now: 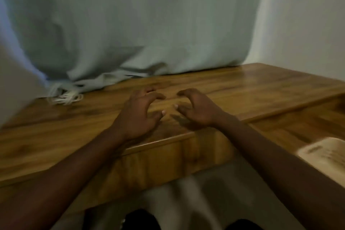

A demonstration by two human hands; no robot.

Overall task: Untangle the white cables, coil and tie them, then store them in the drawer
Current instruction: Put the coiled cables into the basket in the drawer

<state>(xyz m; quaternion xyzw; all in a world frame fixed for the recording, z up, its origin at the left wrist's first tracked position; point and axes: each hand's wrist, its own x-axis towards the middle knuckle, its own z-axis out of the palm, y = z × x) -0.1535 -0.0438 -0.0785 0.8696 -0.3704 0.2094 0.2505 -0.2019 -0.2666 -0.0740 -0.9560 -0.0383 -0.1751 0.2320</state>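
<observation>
Wooden table (252, 87) edge lies under both empty, claw-curled hands; white cables (65, 98) well apart, far left.

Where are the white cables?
The cables lie at the table's far left, by the curtain's hem, away from both hands.

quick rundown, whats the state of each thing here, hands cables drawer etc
left hand: open, fingers curled, empty, over the desk
right hand: open, fingers curled, empty
white cables: loose bundle at the far left, by the curtain hem, untouched
curtain: hanging, hem bunched on the wooden desk
drawer: none visibly open, blurred
</observation>
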